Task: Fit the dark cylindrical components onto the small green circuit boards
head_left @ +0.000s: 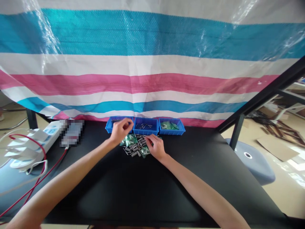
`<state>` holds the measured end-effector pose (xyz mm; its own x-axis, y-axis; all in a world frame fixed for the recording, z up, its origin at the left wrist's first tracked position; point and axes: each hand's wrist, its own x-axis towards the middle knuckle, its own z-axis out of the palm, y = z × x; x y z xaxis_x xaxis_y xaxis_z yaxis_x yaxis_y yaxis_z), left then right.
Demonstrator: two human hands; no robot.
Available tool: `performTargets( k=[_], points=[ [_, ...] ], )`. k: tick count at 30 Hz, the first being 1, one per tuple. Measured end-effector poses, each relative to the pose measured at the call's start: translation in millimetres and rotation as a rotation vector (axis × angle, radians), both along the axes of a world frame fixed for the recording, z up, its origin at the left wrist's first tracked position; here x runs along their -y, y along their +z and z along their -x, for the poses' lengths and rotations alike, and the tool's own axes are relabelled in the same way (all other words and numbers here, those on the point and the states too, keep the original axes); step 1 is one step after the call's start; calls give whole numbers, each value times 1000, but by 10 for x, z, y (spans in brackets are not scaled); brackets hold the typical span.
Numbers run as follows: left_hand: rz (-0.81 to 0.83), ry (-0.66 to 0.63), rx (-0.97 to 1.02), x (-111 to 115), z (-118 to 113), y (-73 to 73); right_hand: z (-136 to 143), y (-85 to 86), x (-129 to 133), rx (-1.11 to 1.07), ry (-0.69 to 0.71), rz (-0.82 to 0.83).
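Note:
A mixed pile of small grey cylinders, thin pins and green parts [135,145] lies on the black table [147,190], just in front of three blue bins. My left hand [120,130] is raised over the left bin [110,124], fingers pinched together; whatever is between them is too small to make out. My right hand [155,146] rests on the right side of the pile, fingers down among the parts. The middle bin [145,126] holds dark pins and the right bin [172,126] holds green parts.
A striped blue, pink and white tarp [143,63] hangs right behind the bins. A white power strip [51,132] with red and white cables [35,178] lies at the left. A black frame post [259,98] and a grey stool [252,159] stand at the right.

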<state>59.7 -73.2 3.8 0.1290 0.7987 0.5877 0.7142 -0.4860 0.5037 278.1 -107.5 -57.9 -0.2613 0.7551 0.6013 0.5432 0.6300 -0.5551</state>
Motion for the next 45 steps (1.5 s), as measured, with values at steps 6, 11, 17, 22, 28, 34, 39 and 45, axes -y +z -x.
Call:
performTargets(
  k=[6, 11, 17, 22, 28, 34, 39, 45],
  points=[
    [31, -84, -7, 322, -136, -396, 1, 71, -44, 139, 3, 51],
    [135, -156, -231, 288, -77, -388, -18, 235, -66, 358, 27, 169],
    [174, -62, -553, 325, 139, -336, -61, 336, -122, 467, 64, 244],
    [160, -74, -690, 357, 220, -288, -102, 293, -143, 344, 76, 177],
    [55, -120, -726, 333, 181, -300, -42, 221, -63, 127, 23, 141],
    [-54, -219, -537, 326, 161, -291, 8, 184, 8, -92, -20, 158],
    [123, -286, 111, 434, -105, -138, 30, 194, 46, -324, 22, 216],
    [335, -241, 540, 400, -438, -367, 78, 134, 31, -404, 37, 142]
  ],
)
